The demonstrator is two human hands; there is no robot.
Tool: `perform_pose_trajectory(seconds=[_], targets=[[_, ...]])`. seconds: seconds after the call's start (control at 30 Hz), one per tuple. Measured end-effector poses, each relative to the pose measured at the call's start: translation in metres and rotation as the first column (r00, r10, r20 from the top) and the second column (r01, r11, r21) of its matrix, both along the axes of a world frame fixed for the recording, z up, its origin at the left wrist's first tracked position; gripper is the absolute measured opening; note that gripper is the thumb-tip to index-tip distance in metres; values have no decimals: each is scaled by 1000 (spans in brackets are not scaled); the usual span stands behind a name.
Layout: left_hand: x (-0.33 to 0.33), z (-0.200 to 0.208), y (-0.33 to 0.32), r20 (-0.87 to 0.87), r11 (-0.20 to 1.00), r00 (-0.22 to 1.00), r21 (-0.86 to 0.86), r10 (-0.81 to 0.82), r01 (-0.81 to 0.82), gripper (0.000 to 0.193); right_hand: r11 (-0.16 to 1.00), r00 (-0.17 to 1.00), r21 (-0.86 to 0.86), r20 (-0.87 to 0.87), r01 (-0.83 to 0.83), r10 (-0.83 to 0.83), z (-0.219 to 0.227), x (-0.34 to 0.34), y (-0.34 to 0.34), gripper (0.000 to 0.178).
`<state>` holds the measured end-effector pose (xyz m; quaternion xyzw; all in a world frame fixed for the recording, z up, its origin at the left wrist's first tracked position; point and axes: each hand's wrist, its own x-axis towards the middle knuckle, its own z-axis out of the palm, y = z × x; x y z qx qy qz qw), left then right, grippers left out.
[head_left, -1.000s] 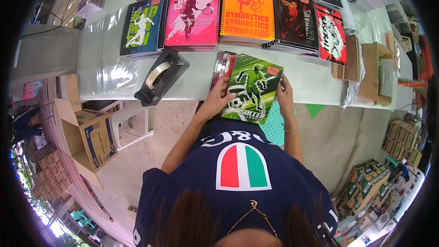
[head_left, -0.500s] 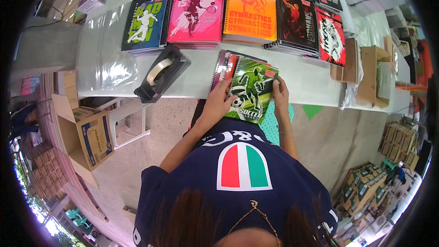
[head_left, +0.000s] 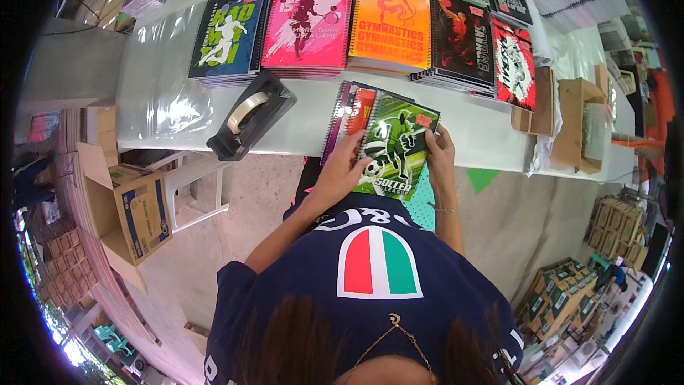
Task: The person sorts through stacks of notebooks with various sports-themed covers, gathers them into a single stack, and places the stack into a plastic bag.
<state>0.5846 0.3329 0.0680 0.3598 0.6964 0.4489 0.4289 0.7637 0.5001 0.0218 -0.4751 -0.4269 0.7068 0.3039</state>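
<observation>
Bare tabletop [head_left: 178,110] left of tape dispenser [head_left: 251,115], notebook stacks [head_left: 388,25] behind

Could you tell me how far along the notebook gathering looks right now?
Done: a small stack already lies at the table edge. In hand: the left hand and right hand hold the green soccer notebook on it. Left: sorted piles such as the orange notebooks stand untouched.

Open brown-and-blue carton [head_left: 135,210] on floor left, brown cardboard boxes [head_left: 570,125] at table's right end
</observation>
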Motion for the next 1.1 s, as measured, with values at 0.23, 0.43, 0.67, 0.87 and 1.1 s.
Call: perform_pose_trajectory(seconds=[0.23, 0.43, 0.67, 0.87, 1.1], targets=[[-21, 20, 31, -537, 995, 842, 104, 57, -2, 59, 860, 858, 484, 500, -160, -121, 20, -4, 23, 39], [-63, 35, 186, -675, 887, 725, 409, 136, 215, 49, 513, 675, 857, 348, 53, -651, 60, 30, 120, 34], [-116, 22, 354, -839, 989, 526, -145, -136, 24, 84, 756, 798, 259, -160, 602, -581, 51, 43, 177, 35], [-147, 17, 398, -699, 913, 593, -362, -399, 188, 73, 785, 800, 209, -316, 583, -510, 25, 44, 169, 29], [-140, 17, 410, -567, 949, 767, -97, -301, 301, 62, 797, 857, 329, -289, 507, -426, 77, 88, 151, 34]])
